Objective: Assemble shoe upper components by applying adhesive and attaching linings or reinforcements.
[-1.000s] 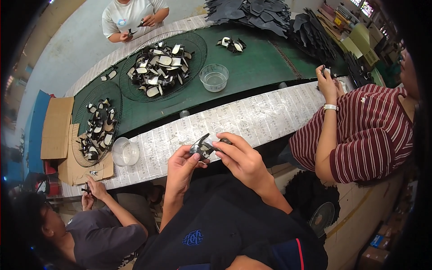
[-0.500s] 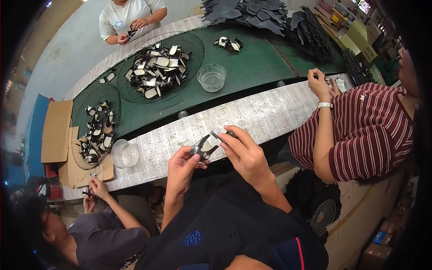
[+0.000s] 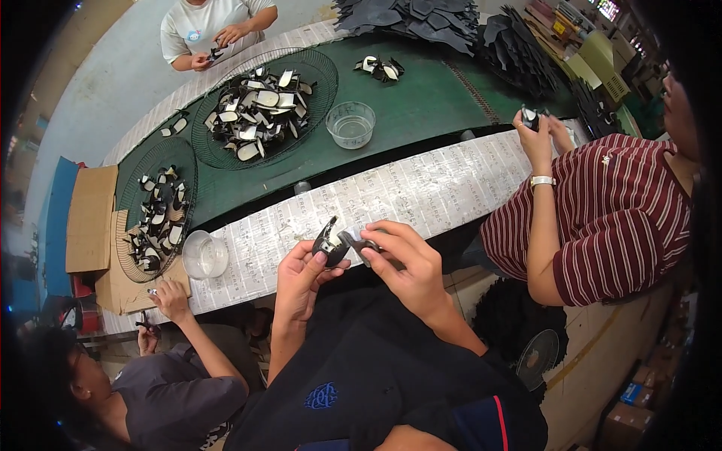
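My left hand point(image 3: 298, 279) is closed round a small curved black piece with a pale lining point(image 3: 329, 244), which looks like a shoe part. Thumb and fingers pinch its lower end, and a dark pointed tip stands up. My right hand point(image 3: 410, 264) is closed on a small dark tool with a greyish end point(image 3: 349, 237), held against or very close to the piece's pale inner side. Its exact kind is too small to make out. Both hands are above the near edge of the paper-covered table strip point(image 3: 410, 184).
Wire baskets, one large point(image 3: 331, 79) and one smaller point(image 3: 194, 177), hold similar pieces on the green surface. Clear plastic tubs point(image 3: 350, 126) point(image 3: 204, 255) stand nearby. Black sheets point(image 3: 406, 26) are piled at the back. Co-workers sit left point(image 3: 165, 398) and right point(image 3: 602, 225); another is across point(image 3: 218, 34).
My left hand has turned the piece so its tip points up. The tool in my right hand has come down and left to the lining. The co-worker at right has raised a piece.
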Motion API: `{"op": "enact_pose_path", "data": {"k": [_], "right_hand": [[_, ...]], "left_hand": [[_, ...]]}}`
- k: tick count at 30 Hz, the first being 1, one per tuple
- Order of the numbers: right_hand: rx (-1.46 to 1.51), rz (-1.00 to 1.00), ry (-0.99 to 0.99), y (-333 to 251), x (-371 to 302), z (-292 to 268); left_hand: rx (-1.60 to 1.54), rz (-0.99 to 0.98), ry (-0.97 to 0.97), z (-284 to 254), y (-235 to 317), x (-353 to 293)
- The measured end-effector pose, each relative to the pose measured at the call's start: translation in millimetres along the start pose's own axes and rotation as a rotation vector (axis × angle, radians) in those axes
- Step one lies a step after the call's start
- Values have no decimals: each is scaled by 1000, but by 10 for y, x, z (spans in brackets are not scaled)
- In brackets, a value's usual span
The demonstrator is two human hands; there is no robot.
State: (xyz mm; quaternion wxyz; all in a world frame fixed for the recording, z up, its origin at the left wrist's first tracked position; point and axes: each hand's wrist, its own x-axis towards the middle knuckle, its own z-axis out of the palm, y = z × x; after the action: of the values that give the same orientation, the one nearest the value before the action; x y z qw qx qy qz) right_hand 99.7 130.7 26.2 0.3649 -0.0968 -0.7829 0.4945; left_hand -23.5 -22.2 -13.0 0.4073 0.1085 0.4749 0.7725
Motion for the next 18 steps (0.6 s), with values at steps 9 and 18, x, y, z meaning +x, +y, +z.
{"op": "enact_pose_path", "data": {"k": [9, 18], "right_hand": [[-61, -79, -36, 69, -12, 59], [-300, -197, 97, 90, 41, -4]], "left_hand": [[-22, -12, 2, 8, -12, 22], [-8, -10, 10, -3, -49, 31]]}}
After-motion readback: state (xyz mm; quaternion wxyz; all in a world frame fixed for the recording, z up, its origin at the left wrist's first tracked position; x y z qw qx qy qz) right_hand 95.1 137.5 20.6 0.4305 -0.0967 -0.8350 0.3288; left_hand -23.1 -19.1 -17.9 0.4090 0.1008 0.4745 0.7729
